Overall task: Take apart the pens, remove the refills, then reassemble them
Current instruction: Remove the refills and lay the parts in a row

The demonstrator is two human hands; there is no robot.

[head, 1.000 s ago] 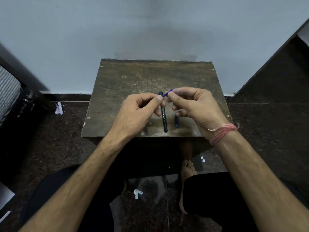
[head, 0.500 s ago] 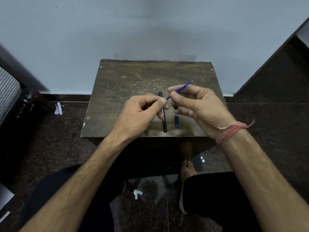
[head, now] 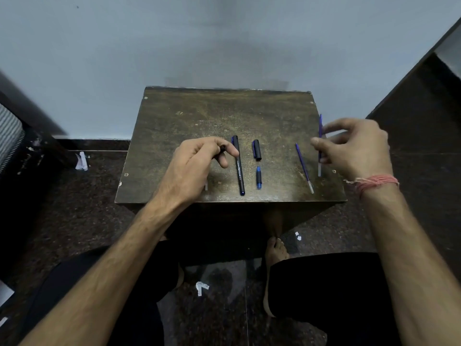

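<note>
On the small brown wooden table (head: 199, 113) lie a whole black pen (head: 238, 168), a black cap (head: 257, 149), a short blue tip piece (head: 259, 177) and a blue refill (head: 304, 168). My left hand (head: 197, 163) is curled just left of the black pen, closed on a dark pen barrel (head: 222, 149) of which only one end shows. My right hand (head: 356, 148) is over the table's right edge. Its thumb and fingers pinch a second blue refill (head: 320, 126), which points away from me just above the surface.
The table stands against a pale wall. Its front edge is close to my knees, and a bare foot (head: 275, 250) sits under it. Paper scraps (head: 81, 161) lie on the dark floor. Dark furniture flanks both sides.
My right hand has drawn the blue refill out of the barrel and carried it right, to the table's right edge. My left hand shifted slightly left, uncovering the cap and tip piece.
</note>
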